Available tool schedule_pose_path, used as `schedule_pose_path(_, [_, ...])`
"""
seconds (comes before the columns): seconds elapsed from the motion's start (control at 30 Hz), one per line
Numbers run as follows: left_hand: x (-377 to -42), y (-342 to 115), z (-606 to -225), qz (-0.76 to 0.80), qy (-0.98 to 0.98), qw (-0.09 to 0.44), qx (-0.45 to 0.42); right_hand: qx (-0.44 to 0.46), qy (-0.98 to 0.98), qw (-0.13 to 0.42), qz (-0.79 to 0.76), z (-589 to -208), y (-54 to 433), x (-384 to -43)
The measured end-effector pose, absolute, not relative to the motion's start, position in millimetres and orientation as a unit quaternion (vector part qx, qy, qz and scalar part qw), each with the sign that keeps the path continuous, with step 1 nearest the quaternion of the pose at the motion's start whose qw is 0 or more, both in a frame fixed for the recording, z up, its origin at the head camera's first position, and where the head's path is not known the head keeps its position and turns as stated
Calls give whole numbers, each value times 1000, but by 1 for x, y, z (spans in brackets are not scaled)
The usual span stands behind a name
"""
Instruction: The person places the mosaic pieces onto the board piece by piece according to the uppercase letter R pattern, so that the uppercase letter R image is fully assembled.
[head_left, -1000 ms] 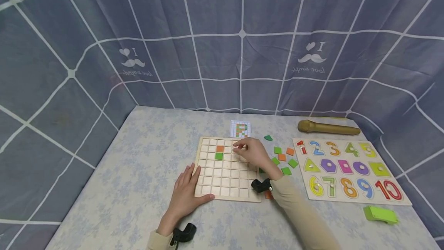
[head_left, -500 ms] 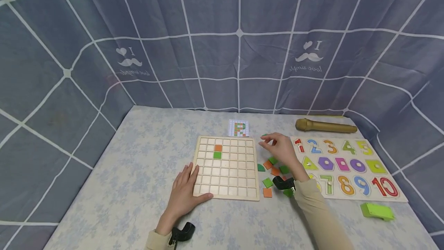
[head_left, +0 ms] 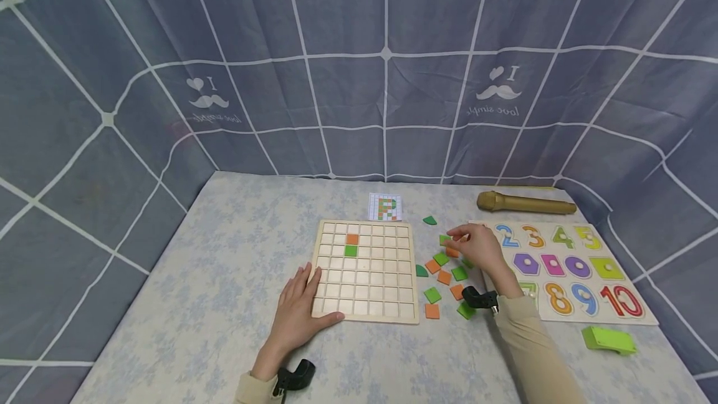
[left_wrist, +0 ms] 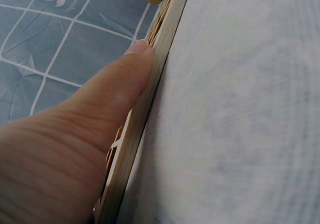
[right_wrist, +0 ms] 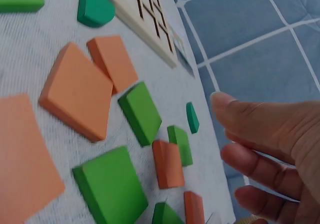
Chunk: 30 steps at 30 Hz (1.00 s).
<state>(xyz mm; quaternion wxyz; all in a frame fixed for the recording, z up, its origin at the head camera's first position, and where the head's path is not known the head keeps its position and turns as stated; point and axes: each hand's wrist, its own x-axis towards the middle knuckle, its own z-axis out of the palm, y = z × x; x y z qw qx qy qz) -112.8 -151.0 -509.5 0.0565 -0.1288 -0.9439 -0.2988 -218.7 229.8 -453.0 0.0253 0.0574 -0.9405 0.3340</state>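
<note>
My left hand rests at the near left corner of the wooden grid board. Its thumb lies against the board's front edge, as the left wrist view also shows. One orange tile and one green tile sit in adjoining cells. To the right of the board, my right hand hovers over several loose orange and green tiles. Thumb and fingers are bent with a gap between them, and nothing shows in that gap in the right wrist view. Nearest to its fingertips in the head view is a green tile.
Behind the board lies a small pattern card. A number and shape puzzle is at the right, partly covered by my right hand. Beyond it lies a gold microphone-shaped object; in front is a lime-green block. A dark green rounded piece lies apart.
My right hand has moved right, from above the board to above the loose tiles. The left hand stays on the board corner, and the two placed tiles look unchanged.
</note>
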Motion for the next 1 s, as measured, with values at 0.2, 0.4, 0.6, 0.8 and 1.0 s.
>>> schedule_pose_path(0.2, [-113, -151, -509, -298, -945, 50, -126, 39, -943, -26, 330, -457, 234, -220])
schedule_pose_path(0.4, [-113, -152, -510, -294, -946, 50, -126, 30, -946, -53, 320, -461, 239, -221])
schedule_pose_path(0.6, [-113, -152, -510, -298, -945, 54, -126, 44, -956, -59, 285, -465, 243, -221])
schedule_pose_path(0.8, [-113, -152, -511, -306, -943, 48, -123, 49, -959, -65, 272, -465, 243, -222])
schedule_pose_path(1.0, [-113, -151, -511, -300, -945, 48, -124, 49, -956, -71, 279, -464, 243, -220])
